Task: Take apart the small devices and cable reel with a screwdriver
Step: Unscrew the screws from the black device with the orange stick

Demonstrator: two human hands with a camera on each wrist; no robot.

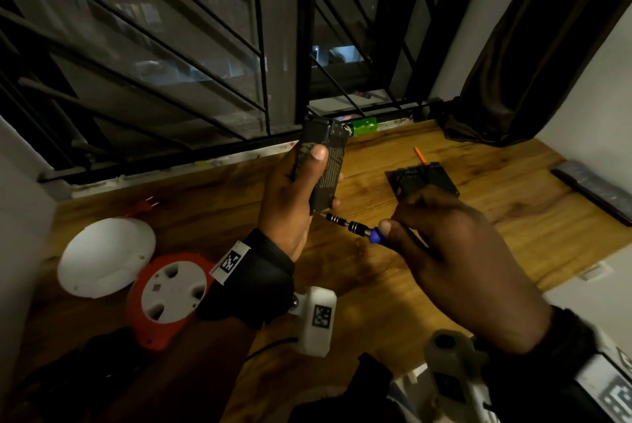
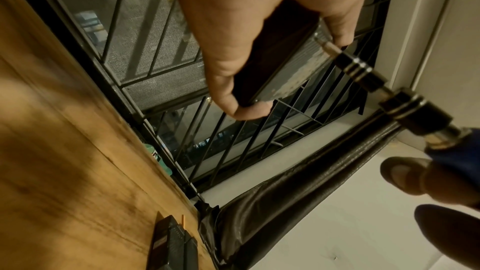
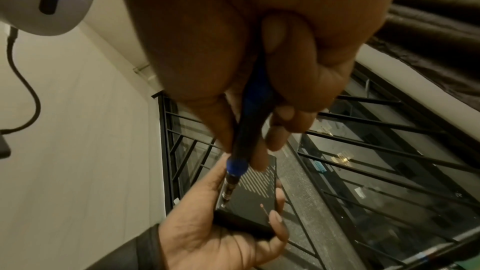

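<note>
Gripped upright above the tabletop (image 1: 376, 285) in the left hand (image 1: 290, 210) — a black perforated device (image 1: 325, 166), thumb across its face, fingers curled behind. Pinched in the right hand (image 1: 455, 251), at four o'clock from the device — a blue-handled screwdriver (image 1: 355, 227), tip at the device's lower corner. Lying at eight o'clock: red cable reel (image 1: 167, 296), white cover (image 1: 102, 255) touching it. Flat at two o'clock: another black device (image 1: 424, 179).
</note>
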